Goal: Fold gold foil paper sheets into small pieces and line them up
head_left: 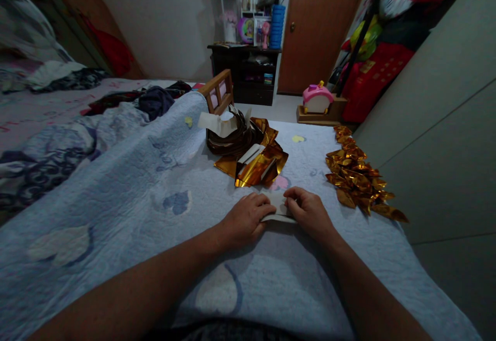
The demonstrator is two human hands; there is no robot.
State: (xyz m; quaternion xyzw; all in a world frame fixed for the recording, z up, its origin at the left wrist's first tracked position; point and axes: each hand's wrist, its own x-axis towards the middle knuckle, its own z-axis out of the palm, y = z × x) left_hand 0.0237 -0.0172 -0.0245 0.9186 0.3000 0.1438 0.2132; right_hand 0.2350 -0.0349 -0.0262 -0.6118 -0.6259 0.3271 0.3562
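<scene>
A small sheet of paper (279,204), pale side up with its near edge curled up, lies on the bed cover between my hands. My left hand (248,217) pinches its left end, fingers bent over it. The right end is gripped by my right hand (308,212), thumb and forefinger closed on it. Just beyond them lie loose gold foil sheets (256,168), some showing pale undersides. Behind these sits a thick curled stack of foil paper (232,137). Off to the right is a heap of folded gold foil pieces (356,173).
A light blue quilted cover (163,258) with heart patterns spreads under everything. Rumpled clothes and bedding (77,129) lie at the left. A pale cabinet (437,124) closes off the right side. A pink toy clock (318,97) stands beyond the bed's far edge.
</scene>
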